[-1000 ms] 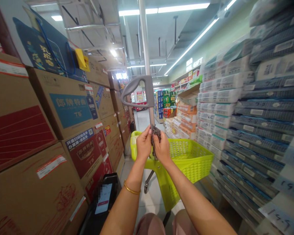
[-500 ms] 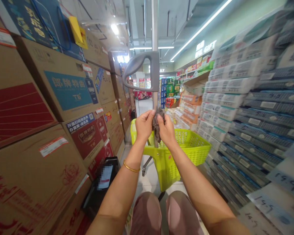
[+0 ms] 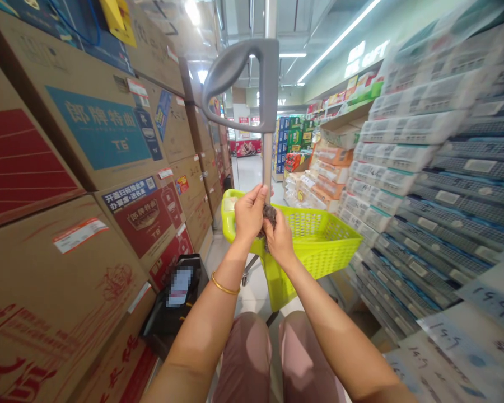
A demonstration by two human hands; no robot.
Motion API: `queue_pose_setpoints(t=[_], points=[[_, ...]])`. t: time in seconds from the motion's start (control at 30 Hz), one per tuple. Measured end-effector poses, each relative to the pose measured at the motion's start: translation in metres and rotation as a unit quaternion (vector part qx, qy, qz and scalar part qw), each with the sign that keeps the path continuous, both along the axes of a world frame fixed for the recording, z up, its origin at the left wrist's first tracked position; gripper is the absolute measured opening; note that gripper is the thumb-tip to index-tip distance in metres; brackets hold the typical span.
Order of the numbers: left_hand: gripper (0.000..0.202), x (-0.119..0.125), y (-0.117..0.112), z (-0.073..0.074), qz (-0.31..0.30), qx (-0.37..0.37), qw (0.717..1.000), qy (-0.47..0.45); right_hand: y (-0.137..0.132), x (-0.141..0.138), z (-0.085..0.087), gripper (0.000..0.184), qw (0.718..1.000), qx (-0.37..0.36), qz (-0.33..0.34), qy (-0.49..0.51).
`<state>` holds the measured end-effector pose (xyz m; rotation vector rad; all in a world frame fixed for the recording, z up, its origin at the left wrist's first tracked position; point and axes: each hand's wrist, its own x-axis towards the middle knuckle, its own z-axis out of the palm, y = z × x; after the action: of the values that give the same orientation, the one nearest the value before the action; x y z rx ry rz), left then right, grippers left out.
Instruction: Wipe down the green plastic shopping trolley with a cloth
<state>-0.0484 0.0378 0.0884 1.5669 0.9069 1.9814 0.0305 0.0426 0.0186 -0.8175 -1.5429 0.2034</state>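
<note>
A crumpled dark grey cloth [image 3: 270, 214] is bunched around the metal pole [image 3: 267, 162] of a yellow-green shopping cart [image 3: 327, 260]. My left hand [image 3: 248, 215] is closed at the pole from the left, gripping the cloth's edge, its fingertips partly hidden. Slightly lower on the right, my right hand [image 3: 279, 238] is closed on the same cloth, thumb pressed over it. Above both hands, a grey loop handle [image 3: 271, 87] is fixed to the pole. The cart's basket spreads out behind and right of my hands.
Stacked cardboard boxes [image 3: 109, 129] line the left side. A black bin or bag [image 3: 191, 296] with a phone-like screen sits low at left. On the right rise piles of packaged goods [image 3: 403, 168] and dark folded textiles [image 3: 437, 224]. An aisle [image 3: 250, 168] runs ahead.
Both hands and the cloth have slid a little lower along the pole. My right hand has dropped below the left. The view has tilted down slightly, and the handle appears higher and larger.
</note>
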Motion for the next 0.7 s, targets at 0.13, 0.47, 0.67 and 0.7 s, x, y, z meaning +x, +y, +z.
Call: queue_pose_setpoints(t=[0.13, 0.47, 0.67, 0.7], points=[[0.035, 0.000, -0.007, -0.010, 0.029, -0.021, 0.999, 0.011, -0.006, 0.006, -0.022, 0.032, 0.998, -0.004, -0.023, -0.059], [0.026, -0.005, -0.018, -0.022, 0.095, -0.047, 0.990, 0.095, -0.014, 0.013, 0.006, 0.030, 0.993, -0.081, 0.073, 0.046], [0.027, -0.006, -0.014, -0.025, 0.122, -0.043, 0.986, 0.102, -0.008, -0.006, 0.018, 0.035, 0.988, -0.065, 0.065, 0.125], [0.027, -0.006, -0.014, -0.026, 0.127, -0.043, 0.986, 0.099, -0.009, -0.007, 0.010, 0.034, 0.993, -0.051, 0.045, 0.101]])
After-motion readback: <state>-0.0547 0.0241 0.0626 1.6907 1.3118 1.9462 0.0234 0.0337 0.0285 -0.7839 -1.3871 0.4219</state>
